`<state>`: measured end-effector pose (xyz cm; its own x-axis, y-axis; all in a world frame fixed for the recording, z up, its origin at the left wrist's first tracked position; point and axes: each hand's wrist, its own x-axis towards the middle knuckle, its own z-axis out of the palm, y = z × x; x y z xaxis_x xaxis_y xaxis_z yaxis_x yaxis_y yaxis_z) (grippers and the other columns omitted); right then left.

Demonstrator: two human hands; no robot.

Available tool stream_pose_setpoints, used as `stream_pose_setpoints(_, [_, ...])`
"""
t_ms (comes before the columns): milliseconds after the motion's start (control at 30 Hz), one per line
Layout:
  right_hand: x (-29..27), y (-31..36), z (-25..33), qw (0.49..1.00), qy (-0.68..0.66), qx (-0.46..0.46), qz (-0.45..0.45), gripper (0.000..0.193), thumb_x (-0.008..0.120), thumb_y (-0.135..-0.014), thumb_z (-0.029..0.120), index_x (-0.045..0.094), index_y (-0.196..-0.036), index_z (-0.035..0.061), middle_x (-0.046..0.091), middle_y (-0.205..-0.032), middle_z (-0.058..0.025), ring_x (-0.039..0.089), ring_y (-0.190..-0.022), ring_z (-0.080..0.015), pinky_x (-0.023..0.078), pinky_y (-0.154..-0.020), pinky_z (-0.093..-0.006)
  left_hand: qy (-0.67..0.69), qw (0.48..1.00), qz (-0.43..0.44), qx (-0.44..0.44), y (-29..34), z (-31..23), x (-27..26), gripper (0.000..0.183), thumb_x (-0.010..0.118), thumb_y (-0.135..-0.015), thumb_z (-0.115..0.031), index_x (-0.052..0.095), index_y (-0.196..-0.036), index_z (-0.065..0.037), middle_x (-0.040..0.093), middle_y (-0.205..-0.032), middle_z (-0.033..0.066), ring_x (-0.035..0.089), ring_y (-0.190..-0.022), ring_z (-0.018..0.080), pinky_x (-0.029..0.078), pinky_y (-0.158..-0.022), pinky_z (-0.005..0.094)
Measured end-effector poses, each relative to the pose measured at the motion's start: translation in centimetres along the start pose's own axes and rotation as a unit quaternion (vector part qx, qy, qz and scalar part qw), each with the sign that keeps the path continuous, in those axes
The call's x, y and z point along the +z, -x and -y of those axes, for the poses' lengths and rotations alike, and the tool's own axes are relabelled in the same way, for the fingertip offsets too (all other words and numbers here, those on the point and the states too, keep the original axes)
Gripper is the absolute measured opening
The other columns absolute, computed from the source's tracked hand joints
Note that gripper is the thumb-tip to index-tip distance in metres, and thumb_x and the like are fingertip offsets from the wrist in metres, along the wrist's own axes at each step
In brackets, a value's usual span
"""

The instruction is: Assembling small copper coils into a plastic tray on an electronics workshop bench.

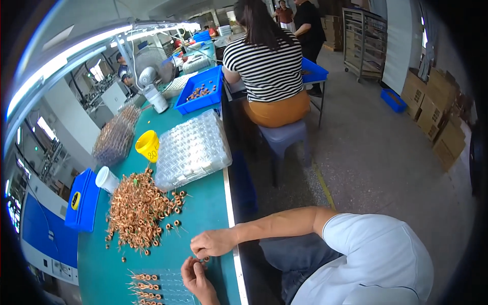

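My right hand [214, 243] reaches across the bench edge, its fingers pinched together and pointing down. Just below it, my left hand [199, 280] is curled, with thumb and fingers close together. A small copper-wire coil [206, 259] shows between the fingertips of both hands, partly hidden by them. Beside my left hand lies a clear plastic tray [175, 285], with rows of copper coils [147, 286] along its left side, their wire leads sticking out. A large heap of loose copper coils [136, 209] lies farther up the green bench [203, 213].
Stacked clear trays [193, 147], a yellow cup [148, 144], a white cup [107, 179] and a blue bin [83, 199] surround the heap. Farther along are a blue tray [201, 91] of coils and a fan [155, 65]. A person in a striped shirt [267, 66] sits ahead on a stool.
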<state>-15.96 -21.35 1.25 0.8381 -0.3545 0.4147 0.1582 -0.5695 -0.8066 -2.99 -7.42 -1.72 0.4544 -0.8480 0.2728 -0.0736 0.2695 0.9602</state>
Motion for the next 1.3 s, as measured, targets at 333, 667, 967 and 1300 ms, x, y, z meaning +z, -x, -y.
stream_pose_setpoints(333, [0.6, 1.6, -1.1, 0.984, -0.107, 0.087, 0.117, 0.011, 0.066, -0.081, 0.009, 0.058, -0.080, 0.0026, 0.064, -0.076, -0.0078, 0.062, -0.069, -0.0183, 0.047, -0.061, -0.0316, -0.030, 0.996, 0.005, -0.084, 0.9, 0.9, -0.7, 0.018, 0.064, -0.092, -0.012, 0.065, -0.103, 0.002, 0.066, -0.094, 0.0076, 0.059, -0.085, 0.0155, 0.049, -0.077, 0.0282])
stream_pose_setpoints(667, [-0.9, 0.8, -0.2, 0.988, -0.058, 0.098, 0.105, 0.009, 0.069, -0.080, 0.010, 0.067, -0.087, 0.0048, 0.067, -0.080, -0.0071, 0.064, -0.072, -0.0160, 0.051, -0.066, -0.0298, -0.027, 0.998, -0.017, -0.057, -1.3, -0.3, 0.4, 0.012, 0.068, -0.084, -0.009, 0.068, -0.082, 0.003, 0.065, -0.080, 0.0056, 0.059, -0.073, 0.0132, 0.046, -0.066, 0.0256])
stream_pose_setpoints(967, [-0.3, -8.1, 0.2, 0.990, -0.037, 0.123, 0.059, 0.008, 0.064, -0.088, 0.011, 0.063, -0.085, 0.0036, 0.065, -0.079, -0.0020, 0.057, -0.069, -0.0081, 0.046, -0.060, -0.0244, -0.133, 0.989, 0.026, 0.059, 0.3, -0.1, -1.1, 0.011, 0.067, -0.083, -0.011, 0.068, -0.087, -0.001, 0.066, -0.079, 0.0127, 0.064, -0.071, 0.0250, 0.051, -0.066, 0.0351])
stream_pose_setpoints(1300, [12.8, -18.0, -2.6, 0.968, 0.084, 0.083, 0.222, 0.015, 0.072, -0.084, 0.020, 0.070, -0.089, 0.0059, 0.071, -0.085, -0.0073, 0.067, -0.079, -0.0167, 0.050, -0.070, -0.0307, -0.183, 0.970, 0.085, 0.133, 0.9, 0.5, -1.1, 0.009, 0.068, -0.083, -0.011, 0.068, -0.085, -0.003, 0.064, -0.079, 0.0133, 0.063, -0.070, 0.0294, 0.050, -0.063, 0.0378])
